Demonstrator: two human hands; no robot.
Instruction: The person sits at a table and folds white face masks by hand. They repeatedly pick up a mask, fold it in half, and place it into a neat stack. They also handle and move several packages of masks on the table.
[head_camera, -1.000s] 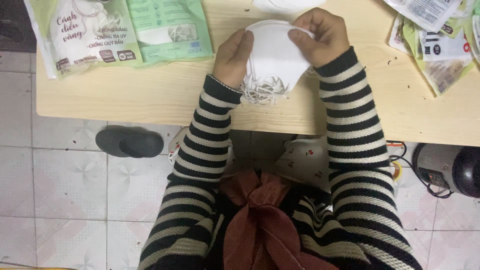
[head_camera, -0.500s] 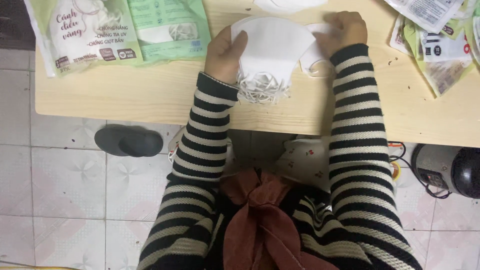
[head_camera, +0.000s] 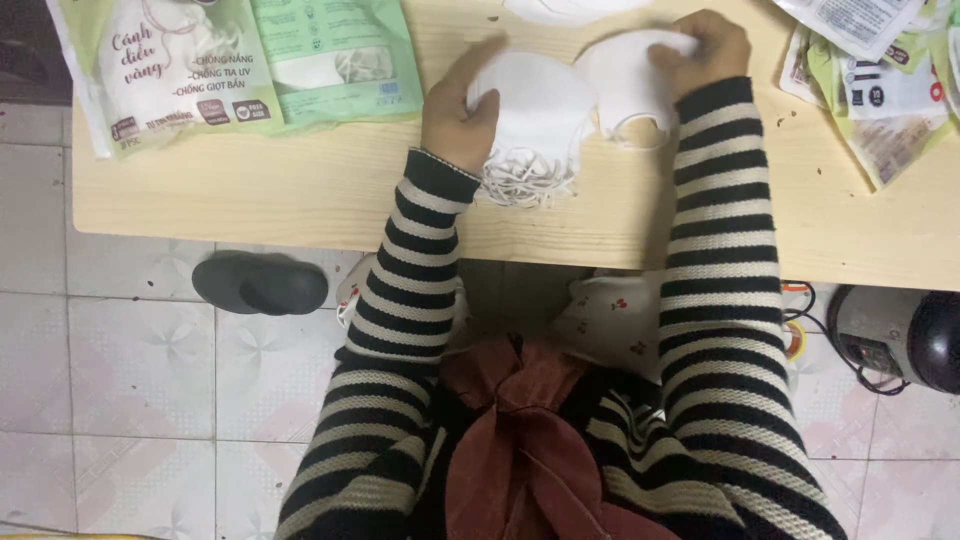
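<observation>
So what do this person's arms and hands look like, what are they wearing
Both arms are in long knit sleeves with bold black and cream horizontal stripes, each ending in a dark ribbed cuff at the wrist. The left hand and right hand are bare: no gloves, and no rings or watch that I can make out.

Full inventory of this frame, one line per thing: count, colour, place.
stack of face masks: one stack, white, table centre, under left hand
single face mask: 1, white, beside the stack, in right hand
mask packets: 2, white and green, table's left end
opened wrappers: several, green and white, table's right end
table: 1, light wood
slipper: 1, black, tiled floor
appliance: 1, grey and black, floor right
left hand: on the stack
right hand: fingers grip the single mask
</observation>
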